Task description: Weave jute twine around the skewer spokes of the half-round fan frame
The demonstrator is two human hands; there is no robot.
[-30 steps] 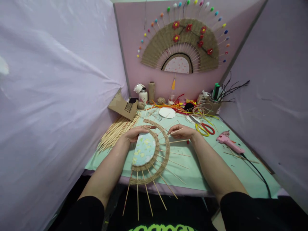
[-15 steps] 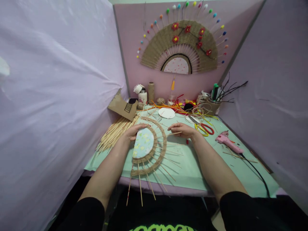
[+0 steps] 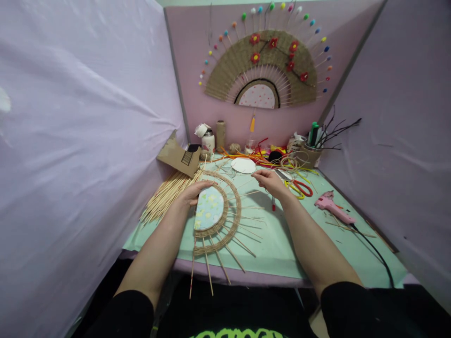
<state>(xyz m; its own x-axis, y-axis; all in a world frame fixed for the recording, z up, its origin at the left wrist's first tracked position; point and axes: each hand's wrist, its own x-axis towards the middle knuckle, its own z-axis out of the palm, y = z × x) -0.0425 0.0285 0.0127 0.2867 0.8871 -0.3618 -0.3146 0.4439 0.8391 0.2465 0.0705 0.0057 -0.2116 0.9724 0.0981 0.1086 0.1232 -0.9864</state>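
Note:
My left hand (image 3: 196,191) grips the straight edge of a half-round woven fan (image 3: 235,220), tilted with its sticks fanning right and down. A pale blue, yellow-patterned half-disc (image 3: 210,210) fills its centre, ringed by a band of brown twine weaving. Farther out, a second woven band crosses the bare sticks. My right hand (image 3: 268,182) is raised beyond the upper sticks, thumb and fingers pinched on what looks like a thin strand of twine, faint against the table. Below that hand lies a small red-tipped object (image 3: 274,204).
Thin sticks (image 3: 165,197) lie piled at left under a cardboard piece (image 3: 179,157). Scissors (image 3: 299,188) and a pink glue gun (image 3: 334,206) with a black cord are at right. A white oval (image 3: 243,165) lies behind. A finished fan (image 3: 260,61) hangs on the back wall.
My right hand has moved slightly up and away from the fan's upper sticks. The fan has turned a little, its lower sticks swinging right, while my left hand keeps hold.

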